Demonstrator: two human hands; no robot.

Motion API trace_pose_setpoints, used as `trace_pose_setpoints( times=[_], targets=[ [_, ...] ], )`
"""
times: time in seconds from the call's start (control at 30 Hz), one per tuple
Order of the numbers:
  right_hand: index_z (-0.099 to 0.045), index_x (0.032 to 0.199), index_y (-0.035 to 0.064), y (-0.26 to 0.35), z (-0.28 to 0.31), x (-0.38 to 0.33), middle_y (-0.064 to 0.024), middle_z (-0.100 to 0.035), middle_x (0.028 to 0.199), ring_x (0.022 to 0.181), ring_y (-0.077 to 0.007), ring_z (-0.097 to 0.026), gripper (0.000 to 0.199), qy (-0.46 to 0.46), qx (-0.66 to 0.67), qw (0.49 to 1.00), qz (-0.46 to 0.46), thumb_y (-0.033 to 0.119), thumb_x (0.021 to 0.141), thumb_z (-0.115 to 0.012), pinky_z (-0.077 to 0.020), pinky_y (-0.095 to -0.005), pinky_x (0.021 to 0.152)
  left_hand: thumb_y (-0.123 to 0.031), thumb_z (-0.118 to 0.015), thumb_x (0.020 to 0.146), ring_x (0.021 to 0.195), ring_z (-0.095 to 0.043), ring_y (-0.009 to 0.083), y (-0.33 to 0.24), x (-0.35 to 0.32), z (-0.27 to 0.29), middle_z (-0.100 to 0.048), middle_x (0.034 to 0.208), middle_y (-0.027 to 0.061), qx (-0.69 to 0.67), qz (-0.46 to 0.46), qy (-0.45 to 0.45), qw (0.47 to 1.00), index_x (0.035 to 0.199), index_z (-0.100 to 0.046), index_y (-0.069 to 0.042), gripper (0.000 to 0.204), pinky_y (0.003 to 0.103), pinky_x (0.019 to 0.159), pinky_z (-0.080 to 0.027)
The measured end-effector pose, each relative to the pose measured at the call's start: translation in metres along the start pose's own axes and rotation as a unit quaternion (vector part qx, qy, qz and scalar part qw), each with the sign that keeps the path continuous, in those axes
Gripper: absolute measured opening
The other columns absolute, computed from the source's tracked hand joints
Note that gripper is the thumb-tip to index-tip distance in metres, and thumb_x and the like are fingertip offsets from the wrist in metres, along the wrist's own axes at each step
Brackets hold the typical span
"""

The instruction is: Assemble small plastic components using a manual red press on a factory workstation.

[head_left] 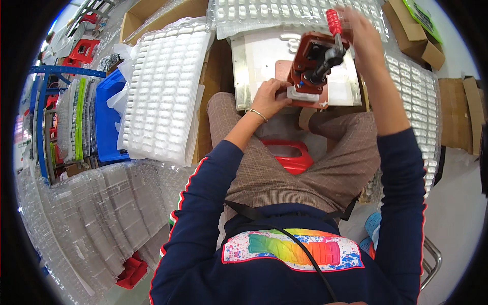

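Head view: working a small red hand press (pixel 311 68) on the white plate (pixel 264 61) ahead, right hand (pixel 358 30) clenching its red lever (pixel 334 23), left hand (pixel 270 99) steadying a part at the near base; likely pressing, next calling for a firm downward pull.

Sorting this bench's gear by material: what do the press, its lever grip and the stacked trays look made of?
The press looks like red-painted metal with a dark steel shaft. The lever grip seems ribbed red plastic or rubber. The stacked trays look like thin, clear, glossy formed plastic.
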State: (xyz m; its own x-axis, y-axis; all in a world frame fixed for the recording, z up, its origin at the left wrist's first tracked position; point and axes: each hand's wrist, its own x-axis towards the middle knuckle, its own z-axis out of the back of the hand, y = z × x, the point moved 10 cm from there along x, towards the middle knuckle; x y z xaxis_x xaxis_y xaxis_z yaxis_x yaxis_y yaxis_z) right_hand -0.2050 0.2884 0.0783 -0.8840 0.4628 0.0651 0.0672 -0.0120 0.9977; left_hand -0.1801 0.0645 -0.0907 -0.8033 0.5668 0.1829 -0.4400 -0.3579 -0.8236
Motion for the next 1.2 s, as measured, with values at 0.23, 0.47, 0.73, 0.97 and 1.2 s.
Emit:
trace_pose_setpoints(
  times=[0.23, 0.47, 0.73, 0.97, 1.2],
  targets=[
    [-0.067, 0.102, 0.0013, -0.142, 0.030, -0.113, -0.0068, -0.063, 0.086, 0.072, -0.0149, -0.057, 0.017, 0.109, -0.278, 0.953, -0.055, 0.012, 0.090, -0.067, -0.0472, -0.0295, 0.069, -0.011, -0.070, 0.085, 0.086, -0.065, 0.0137, 0.045, 0.029, 0.018, -0.069, 0.100, 0.0065, -0.119, 0.107, 0.038, 0.986, 0.105, -0.071, -0.005, 0.021, 0.027, 0.078, -0.053],
    [-0.063, 0.101, 0.0035, -0.136, 0.000, -0.129, -0.0113, -0.053, 0.092, 0.080, -0.0264, -0.058, 0.019, 0.131, -0.362, 0.922, 0.035, 0.009, 0.083, -0.069, -0.0475, -0.0345, 0.073, -0.016, -0.069, 0.080, 0.085, -0.064, 0.0241, 0.025, 0.102, 0.019, -0.065, 0.094, 0.0083, -0.020, 0.047, -0.002, 0.999, 0.100, -0.073, -0.012, 0.021, 0.035, 0.080, -0.052],
    [-0.061, 0.096, 0.0034, -0.107, -0.001, -0.114, -0.0111, -0.057, 0.103, 0.091, -0.0272, -0.062, 0.013, 0.182, -0.294, 0.937, 0.039, 0.007, 0.084, -0.068, -0.0499, -0.0363, 0.078, -0.023, -0.065, 0.083, 0.101, -0.059, 0.0301, 0.102, 0.155, -0.022, -0.061, 0.104, 0.0091, -0.223, 0.059, 0.091, 0.969, 0.102, -0.072, -0.017, 0.021, 0.038, 0.088, -0.048],
    [-0.065, 0.098, 0.0002, -0.063, 0.221, -0.130, -0.0056, -0.063, 0.104, 0.092, -0.0127, -0.060, 0.010, -0.030, -0.285, 0.958, -0.013, 0.006, 0.090, -0.063, -0.0483, -0.0242, 0.080, -0.029, -0.062, 0.085, 0.093, -0.062, 0.0344, 0.059, 0.168, -0.072, -0.062, 0.101, 0.0102, 0.157, -0.073, 0.061, 0.983, 0.114, -0.063, -0.017, 0.032, 0.042, 0.080, -0.049],
    [-0.065, 0.104, 0.0006, -0.082, 0.473, -0.237, -0.0031, -0.066, 0.100, 0.079, -0.0096, -0.063, 0.016, -0.270, -0.323, 0.903, -0.084, 0.011, 0.092, -0.064, -0.0491, -0.0233, 0.075, -0.020, -0.066, 0.081, 0.092, -0.062, 0.0365, 0.083, 0.109, -0.037, -0.063, 0.102, 0.0120, -0.059, -0.249, 0.131, 0.958, 0.111, -0.062, -0.011, 0.032, 0.042, 0.082, -0.050]
  ],
)
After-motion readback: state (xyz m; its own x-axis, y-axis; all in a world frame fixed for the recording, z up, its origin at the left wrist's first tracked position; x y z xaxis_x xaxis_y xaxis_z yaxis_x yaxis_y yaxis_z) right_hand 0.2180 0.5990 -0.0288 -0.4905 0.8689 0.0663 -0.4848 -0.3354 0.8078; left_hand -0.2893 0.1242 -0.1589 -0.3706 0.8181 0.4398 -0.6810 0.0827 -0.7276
